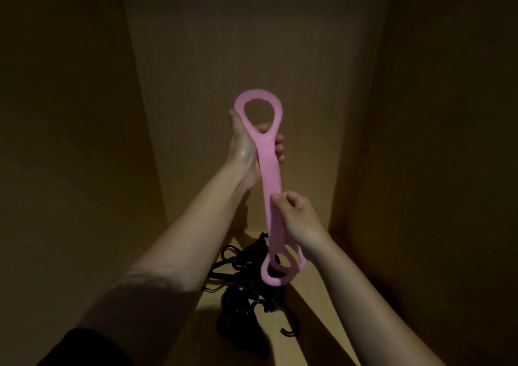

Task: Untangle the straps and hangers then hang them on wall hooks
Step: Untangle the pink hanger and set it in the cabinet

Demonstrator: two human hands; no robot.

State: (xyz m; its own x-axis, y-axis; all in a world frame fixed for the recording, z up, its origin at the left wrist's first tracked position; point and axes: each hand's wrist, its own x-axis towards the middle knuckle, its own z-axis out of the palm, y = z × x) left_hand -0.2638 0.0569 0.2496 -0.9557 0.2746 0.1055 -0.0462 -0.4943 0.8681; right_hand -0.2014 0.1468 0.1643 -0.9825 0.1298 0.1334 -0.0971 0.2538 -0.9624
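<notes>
Dim all over, and hardest to read low down: on the lit tan surface (307,281), a black tangle (244,284) of straps and hangers, not separable into pieces in this light. Just loops, dark lumps and one curved hook end (288,333) poking out at the near side. Partly covered by the lower end of the pink strap (268,175). Cut off at the bottom left corner, a dark sleeve (84,349). Unclear at the strap's bottom end whether one band doubled over or two lying together (two overlapping rings (265,274) there, one rim behind the other). Held up in the air in front of the plain brown wall (252,43), above the tangle — whether clear of it or brushing it, impossible to tell. Long and flat, long axis close to upright and leaning slightly, top ring (238,105) pointing up and away toward the wall, bottom rings hanging down toward the tangle. Gripped just under the top ring by the left hand (243,147), fingers curled round from behind with fingertips showing at the strap's right edge, thumb lying up along the ring's left rim. Pinched about midway down by the right hand (298,214), thumb and forefinger closed on the band, other fingers curled in, palm side hidden.
</notes>
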